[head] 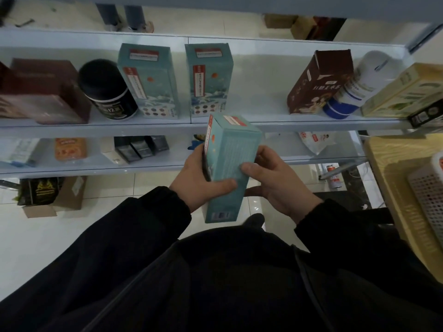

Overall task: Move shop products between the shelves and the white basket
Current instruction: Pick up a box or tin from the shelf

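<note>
The tall teal cardboard box is held in the air in front of the shelves, clear of both boards. It is tilted, with its red-labelled top toward the shelves and its barcode end toward the person. The left hand grasps its left side, thumb laid across the pale back face. The right hand grasps its right side, thumb on the same face and fingers curled underneath. Both sleeves are black.

Just behind the box, on the upper white metal shelf, two matching teal boxes stand upright side by side. To their left are a black cylindrical canister and a dark maroon box. To the right, across a bare stretch, are a brown carton, a white bottle with a blue base and a yellow-green carton.

The lower white shelf carries an orange packet, small dark boxes and a white bag.

At the far right, the white perforated plastic basket sits on a pale wooden bench, well apart from the held box.
</note>
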